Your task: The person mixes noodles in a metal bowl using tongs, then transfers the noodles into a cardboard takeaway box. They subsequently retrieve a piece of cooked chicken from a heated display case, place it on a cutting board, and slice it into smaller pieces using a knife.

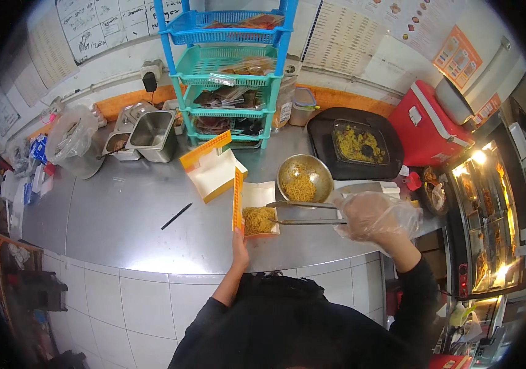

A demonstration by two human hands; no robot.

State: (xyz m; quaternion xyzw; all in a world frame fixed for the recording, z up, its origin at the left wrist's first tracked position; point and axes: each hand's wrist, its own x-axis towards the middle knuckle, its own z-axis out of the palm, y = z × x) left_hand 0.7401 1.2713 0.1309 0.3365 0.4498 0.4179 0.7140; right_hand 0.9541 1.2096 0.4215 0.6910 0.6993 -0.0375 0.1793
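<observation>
My right hand [373, 214], in a clear plastic glove, grips a pair of metal tongs [309, 222]. The tongs' tips are apart at the right side of a clump of noodles [258, 220]. Those noodles lie in the near part of an orange and white paper food box [259, 190] with its lid raised. My bare left hand [240, 249] holds this box at its near left corner, by the lid. Just behind stands a steel mixing bowl [326, 173] with more noodles [300, 187] inside. A second paper box [214, 173], open, shows a bare white inside.
A black pen [176, 216] lies on the steel table [120, 217]. Behind are a tiered plastic rack [226, 78], steel pans [152, 136] and a plastic-lined bucket [76, 143]. Rightward are a tray of yellow-green food [362, 143], a red cooler [429, 129] and a lit display warmer [484, 221].
</observation>
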